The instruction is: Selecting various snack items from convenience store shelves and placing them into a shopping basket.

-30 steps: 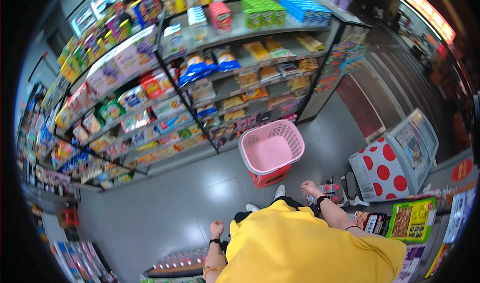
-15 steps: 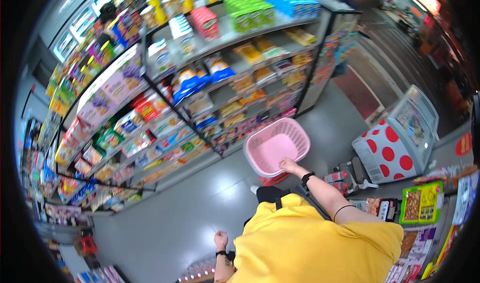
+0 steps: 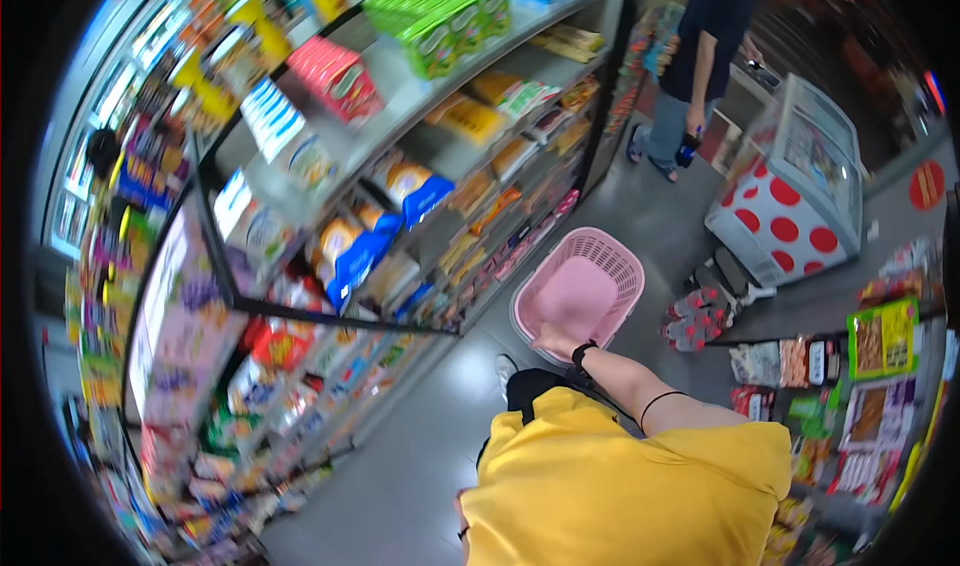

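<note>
A pink plastic shopping basket (image 3: 578, 284) with slotted sides is in front of me, and only its bare pink inside shows. My right hand (image 3: 553, 339) is closed on the basket's near rim, with a black band on the wrist. Part of the fingers is hidden by the rim and blurred. Low at the left side of my yellow shirt, a sliver of my left hand or wrist (image 3: 462, 514) shows; its fingers are hidden.
Tall snack shelves (image 3: 400, 166) line my left. A person (image 3: 690, 66) stands ahead by the doorway, holding a dark object. A dotted chest freezer (image 3: 790, 206) stands ahead right, with bottle packs (image 3: 697, 321) near it. Packaged snacks (image 3: 882, 338) hang at the right.
I have moved forward and the view has turned, so the shelves look nearer. The basket has travelled along with my right hand. My left hand has slipped mostly behind the shirt. A person has come into view.
</note>
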Action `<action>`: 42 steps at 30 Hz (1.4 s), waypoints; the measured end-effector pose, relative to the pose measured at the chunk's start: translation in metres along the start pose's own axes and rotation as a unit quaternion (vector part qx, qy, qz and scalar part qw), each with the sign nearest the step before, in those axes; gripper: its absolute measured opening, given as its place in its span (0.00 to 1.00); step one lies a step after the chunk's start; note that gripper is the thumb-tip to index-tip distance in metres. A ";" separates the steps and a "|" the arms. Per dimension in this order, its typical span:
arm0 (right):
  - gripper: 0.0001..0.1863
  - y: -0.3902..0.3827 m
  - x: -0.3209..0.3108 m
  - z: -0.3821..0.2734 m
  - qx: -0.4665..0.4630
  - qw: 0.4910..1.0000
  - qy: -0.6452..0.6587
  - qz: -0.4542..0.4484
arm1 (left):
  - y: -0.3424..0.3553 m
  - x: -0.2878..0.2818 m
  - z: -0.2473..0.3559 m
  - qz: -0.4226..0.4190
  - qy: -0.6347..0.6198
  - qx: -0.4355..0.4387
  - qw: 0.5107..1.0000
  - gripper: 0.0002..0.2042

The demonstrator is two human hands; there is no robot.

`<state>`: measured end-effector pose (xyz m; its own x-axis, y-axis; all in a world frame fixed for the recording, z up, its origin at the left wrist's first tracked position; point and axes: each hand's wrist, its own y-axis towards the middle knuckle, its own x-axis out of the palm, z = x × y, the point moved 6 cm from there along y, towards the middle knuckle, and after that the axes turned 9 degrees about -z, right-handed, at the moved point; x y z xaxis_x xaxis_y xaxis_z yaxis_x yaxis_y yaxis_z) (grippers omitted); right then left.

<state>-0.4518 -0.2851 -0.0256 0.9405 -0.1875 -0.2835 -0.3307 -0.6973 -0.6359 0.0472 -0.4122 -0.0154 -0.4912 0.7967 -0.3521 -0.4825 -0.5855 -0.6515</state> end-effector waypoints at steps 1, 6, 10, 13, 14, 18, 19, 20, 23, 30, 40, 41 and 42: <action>0.28 0.001 0.003 -0.010 0.021 0.998 -0.051 0.033 | 0.022 -0.020 0.016 -0.015 0.014 0.010 1.000 0.05; 0.31 0.007 -0.005 -0.011 0.068 0.987 -0.118 0.087 | 0.080 -0.064 0.060 -0.110 0.061 0.037 0.991 0.05; 0.27 0.005 0.006 -0.036 0.109 0.989 -0.080 0.055 | 0.137 -0.075 0.106 -0.159 0.066 0.069 0.983 0.05; 0.25 0.010 0.010 -0.024 0.160 0.980 -0.074 0.096 | 0.163 -0.076 0.127 -0.210 0.075 0.089 0.971 0.05; 0.24 0.015 0.010 -0.022 0.173 0.978 -0.061 0.098 | 0.169 -0.080 0.129 -0.222 0.077 0.093 0.967 0.05; 0.23 0.016 0.012 -0.026 0.203 0.968 -0.069 0.133 | 0.192 -0.102 0.138 -0.260 0.082 0.110 0.956 0.05; 0.23 0.014 0.014 -0.028 0.214 0.965 -0.064 0.136 | 0.199 -0.108 0.141 -0.266 0.083 0.114 0.954 0.05; 0.22 0.012 0.014 -0.031 0.224 0.963 -0.062 0.138 | 0.204 -0.112 0.143 -0.271 0.081 0.118 0.952 0.05; 0.21 0.007 0.016 -0.042 0.239 0.956 -0.043 0.163 | 0.217 -0.124 0.148 -0.287 0.076 0.128 0.946 0.05; 0.19 0.006 0.024 -0.047 0.238 0.941 -0.032 0.239 | 0.235 -0.139 0.160 -0.306 0.048 0.143 0.940 0.05; 0.19 0.002 0.022 -0.061 0.301 0.929 0.008 0.215 | 0.238 -0.166 0.136 -0.319 0.008 0.134 0.938 0.05; 0.19 0.002 0.023 -0.062 0.300 0.930 0.010 0.213 | 0.238 -0.172 0.131 -0.321 0.008 0.133 0.938 0.05; 0.17 0.001 0.022 -0.066 0.268 0.937 0.008 0.226 | 0.238 -0.177 0.126 -0.323 0.008 0.132 0.937 0.05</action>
<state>-0.4265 -0.3355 0.0146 0.6941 -0.3932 -0.6030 -0.6837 -0.0978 -0.7232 -0.0723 -0.7115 -0.0237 -0.0244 0.9985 0.0481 -0.8390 0.0057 -0.5441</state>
